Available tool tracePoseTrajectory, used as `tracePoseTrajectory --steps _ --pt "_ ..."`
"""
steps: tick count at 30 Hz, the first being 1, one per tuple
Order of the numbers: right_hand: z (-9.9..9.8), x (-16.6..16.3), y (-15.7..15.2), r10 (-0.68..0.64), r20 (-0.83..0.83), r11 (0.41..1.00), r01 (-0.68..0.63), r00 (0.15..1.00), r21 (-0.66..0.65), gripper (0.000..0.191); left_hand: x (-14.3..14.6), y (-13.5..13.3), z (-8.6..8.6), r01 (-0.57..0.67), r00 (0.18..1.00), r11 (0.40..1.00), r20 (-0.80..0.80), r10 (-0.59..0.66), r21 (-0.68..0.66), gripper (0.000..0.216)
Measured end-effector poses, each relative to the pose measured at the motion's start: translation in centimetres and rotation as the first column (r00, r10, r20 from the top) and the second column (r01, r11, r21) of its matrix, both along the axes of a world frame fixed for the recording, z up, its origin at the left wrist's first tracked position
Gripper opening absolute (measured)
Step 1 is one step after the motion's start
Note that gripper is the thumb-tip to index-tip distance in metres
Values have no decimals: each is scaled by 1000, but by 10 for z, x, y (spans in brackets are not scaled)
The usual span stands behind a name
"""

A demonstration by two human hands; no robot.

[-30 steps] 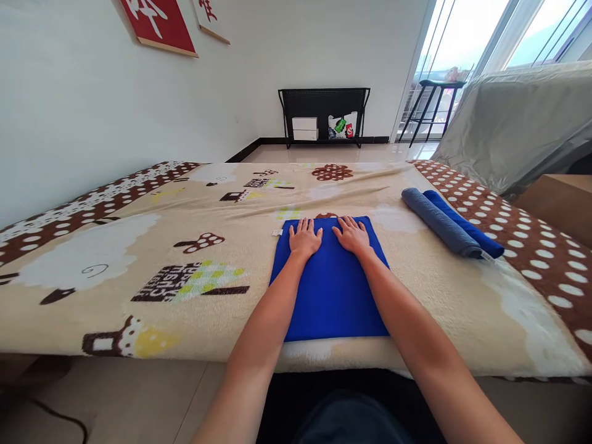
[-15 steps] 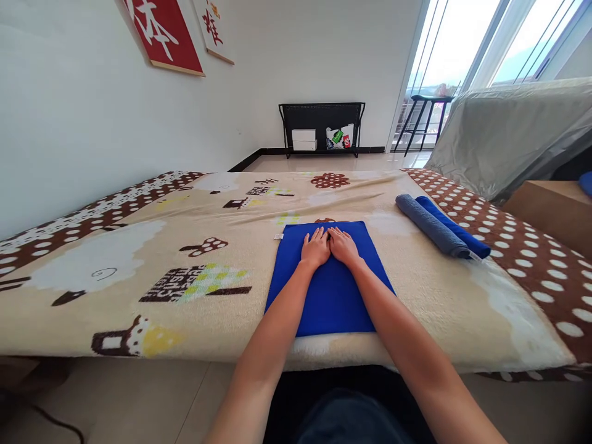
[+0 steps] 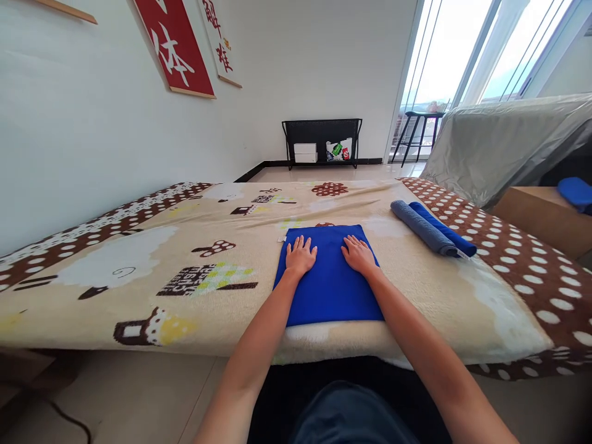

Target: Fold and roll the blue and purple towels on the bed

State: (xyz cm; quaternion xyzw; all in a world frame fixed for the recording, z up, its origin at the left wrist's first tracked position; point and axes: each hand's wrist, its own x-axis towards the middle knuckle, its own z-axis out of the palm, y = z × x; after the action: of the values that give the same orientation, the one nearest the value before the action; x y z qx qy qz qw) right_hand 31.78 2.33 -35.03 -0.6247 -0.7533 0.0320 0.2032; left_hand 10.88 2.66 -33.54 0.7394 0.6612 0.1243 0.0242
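Both hands have slid apart from the middle: left hand [image 3: 300, 256] and right hand [image 3: 359, 254] now lie flat and open, fingers spread, gripping nothing, palms pressed on the folded blue towel [image 3: 329, 293] beneath them. The outward sweep reads as smoothing; the towel lies flat on the patterned blanket [image 3: 185, 259]. Two rolled towels [image 3: 432, 229] sit well right of the right hand.

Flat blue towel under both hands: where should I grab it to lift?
Likely its two far corners, pinched from the outer sides: the blue towel lies flat, so only edges offer purchase, and left hand and right hand rest near them.
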Motion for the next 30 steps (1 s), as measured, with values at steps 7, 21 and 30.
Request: tracePoseTrajectory --steps 7,21,30 --pt "2 -5 -70 236 39 972 -236 971 8 52 13 -76 5 417 908 909 -40 -416 5 52" --pt "-18 69 -212 443 71 863 -447 894 237 54 -77 -205 -11 540 836 804 -268 -479 249 55" --pt "-32 113 -215 396 -45 872 -360 917 332 42 -130 -213 -29 452 878 816 -19 -478 362 53"
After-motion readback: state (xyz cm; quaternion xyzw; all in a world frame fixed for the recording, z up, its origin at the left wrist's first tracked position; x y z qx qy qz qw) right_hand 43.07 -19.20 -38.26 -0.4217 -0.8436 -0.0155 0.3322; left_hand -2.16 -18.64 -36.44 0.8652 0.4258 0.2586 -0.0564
